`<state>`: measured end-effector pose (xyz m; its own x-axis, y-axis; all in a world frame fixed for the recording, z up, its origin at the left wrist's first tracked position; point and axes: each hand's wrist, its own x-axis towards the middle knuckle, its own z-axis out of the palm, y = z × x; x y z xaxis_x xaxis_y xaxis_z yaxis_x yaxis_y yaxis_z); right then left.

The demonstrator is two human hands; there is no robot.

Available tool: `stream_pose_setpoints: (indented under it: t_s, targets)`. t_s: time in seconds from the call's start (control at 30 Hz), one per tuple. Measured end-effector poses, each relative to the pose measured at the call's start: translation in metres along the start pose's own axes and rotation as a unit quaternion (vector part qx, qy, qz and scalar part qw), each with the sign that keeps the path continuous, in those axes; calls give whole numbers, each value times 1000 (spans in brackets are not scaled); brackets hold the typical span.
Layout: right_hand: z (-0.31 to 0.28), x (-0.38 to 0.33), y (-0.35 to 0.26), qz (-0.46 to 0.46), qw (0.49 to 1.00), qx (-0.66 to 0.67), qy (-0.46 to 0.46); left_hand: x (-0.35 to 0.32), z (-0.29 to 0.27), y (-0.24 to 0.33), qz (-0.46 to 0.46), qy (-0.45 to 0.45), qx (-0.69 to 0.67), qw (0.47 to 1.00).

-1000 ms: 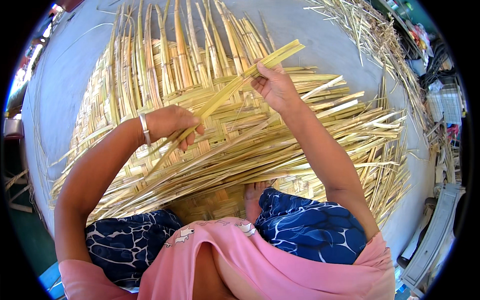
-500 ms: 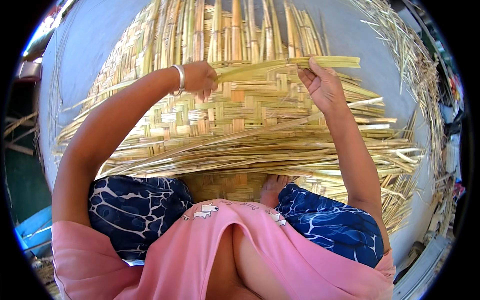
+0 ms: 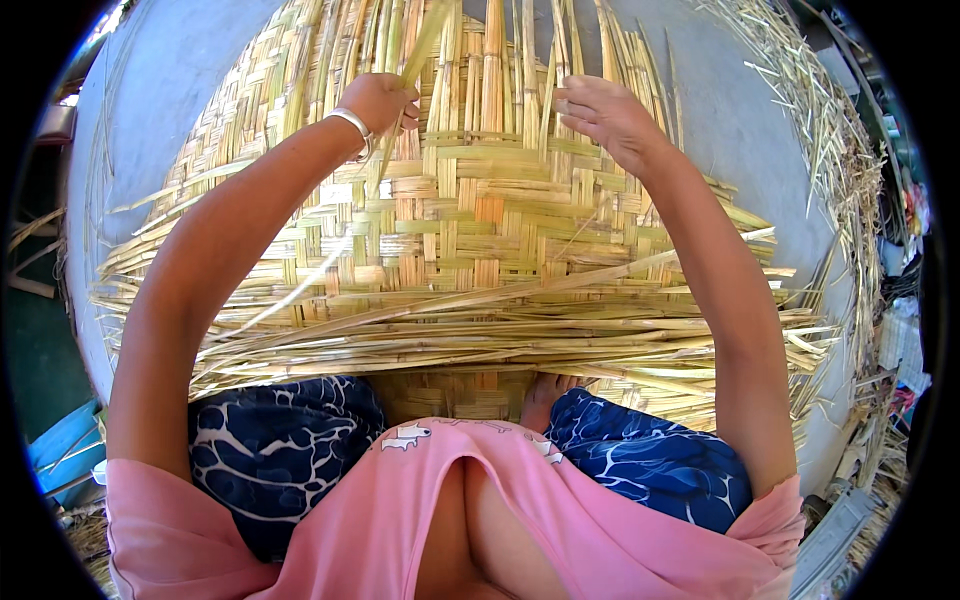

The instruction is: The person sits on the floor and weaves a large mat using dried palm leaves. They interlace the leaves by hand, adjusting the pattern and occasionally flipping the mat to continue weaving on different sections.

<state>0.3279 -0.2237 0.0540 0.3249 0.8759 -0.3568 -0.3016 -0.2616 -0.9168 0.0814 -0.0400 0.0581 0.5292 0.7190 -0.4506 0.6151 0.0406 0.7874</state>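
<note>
A woven mat of split cane or bamboo [image 3: 480, 215] lies in front of me, with loose upright strips [image 3: 493, 70] running off its far edge. My left hand [image 3: 378, 105] is closed round a flat yellow-green strip [image 3: 425, 45]. That strip slants up to the right above my fist, and a length of it hangs below over the mat. On the right, my right hand [image 3: 610, 118] is over the upright strips, its fingers stretched toward the left and slightly bent. Its fingertips are close to one thin upright strip; contact is hard to make out.
Loose strips [image 3: 480, 335] lie crosswise over the mat's near part, close to my knees and bare foot [image 3: 540, 400]. Strip ends stick out at both sides. Along the right edge of the grey floor [image 3: 745, 130] runs a heap of thin cane scraps [image 3: 825, 120]. A blue object [image 3: 65, 455] stands at lower left.
The yellow-green strip, held level across the mat before, now slants steeply in my left hand. My right hand has let go of it and moved up and left, and my left hand up and left.
</note>
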Motion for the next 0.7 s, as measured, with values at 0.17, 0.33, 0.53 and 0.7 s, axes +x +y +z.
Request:
stream_pose_setpoints:
  t_s: [0.17, 0.33, 0.53, 0.7]
  targets:
    - [4, 68, 19, 30, 963, -268, -5, 19, 17, -15, -57, -26, -122, 991]
    - [19, 98, 20, 105, 939, -321, 63, 26, 23, -27, -84, -42, -168, 981]
    - [24, 95, 11, 114, 947, -301, -1, 31, 27, -39, -98, -58, -190, 975]
    - [23, 116, 20, 135, 929, -344, -15, 39, 25, -44, -63, -82, -127, 986]
